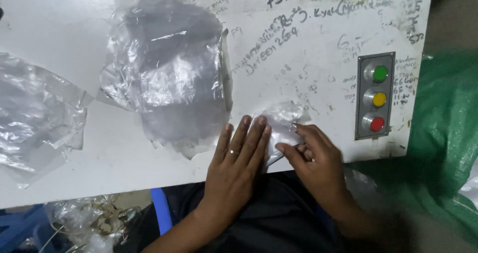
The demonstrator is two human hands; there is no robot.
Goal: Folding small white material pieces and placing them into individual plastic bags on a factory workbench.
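Pressing small clear bag [285, 121] flat with open left hand [239, 153]; right hand [313, 156] pinching its edge, keeping counter [149, 173] contact firm.

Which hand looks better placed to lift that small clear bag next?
Probably the right hand: its fingertips already pinch the small clear bag at its edge, while the left hand lies flat, pressing it down.

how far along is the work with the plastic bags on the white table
Done: not clear. In hand: left hand presses flat on a small clear bag while right hand pinches its edge. Left: a crumpled pile of clear bags and another bag lie untouched on the table.
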